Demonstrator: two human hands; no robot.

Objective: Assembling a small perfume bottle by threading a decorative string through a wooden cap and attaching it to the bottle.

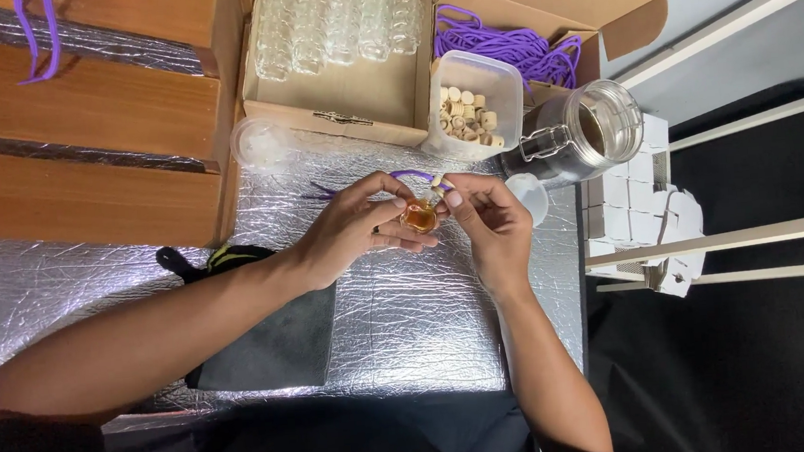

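Far left: wooden boards (68, 109) lie across the bench (409, 321), which is covered in crinkled silver foil. A purple cord (35, 35) hangs over the top board. Nearer the body, a dark cloth (268, 346) lies flat on the foil, partly under the left forearm.

Left hand (354, 228): fingers curled closed around a small glass bottle (419, 218) of amber liquid, thumb on top. The bottle sits between both hands, above mid-bench, just clear of the foil. Its long axis runs roughly up-frame, with the neck end pointing away from the body, tilted slightly right; the fingers hide too much to fix the angle. A purple loop (409, 175) arcs just behind the neck.

Right hand (488, 224): thumb and forefinger pinched at the bottle's neck, on a small pale piece too hidden to identify; remaining fingers loosely folded.

Behind the hands: a clear round lid (257, 144), an open cardboard box (353, 91) holding rows of empty glass bottles (338, 16), and a plastic tub (474, 106) of corks. Right of these: a heap of purple cords (512, 50), a clip-top glass jar (595, 129) on its side, and white cartons (644, 207) at the bench edge.
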